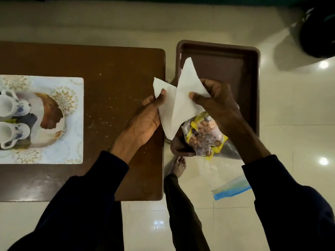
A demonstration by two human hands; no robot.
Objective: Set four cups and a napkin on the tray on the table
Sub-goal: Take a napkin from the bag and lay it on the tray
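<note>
Both hands hold a white paper napkin [178,104] above the gap between the wooden table [116,73] and a brown tray [226,66]. My left hand [148,116] pinches its left edge, and my right hand [215,100] grips its right side. The napkin is partly folded and points up over the brown tray's left rim. Two white cups with blue flowers [10,105] [12,133] stand on a patterned tray [72,124] at the table's left edge, cut off by the frame.
A clear bag of nuts with a yellow label [203,134] lies in the brown tray's near corner under my right wrist. A plastic zip bag with a blue strip [230,189] hangs below my right arm. My bare foot [179,165] stands on the glossy tiled floor.
</note>
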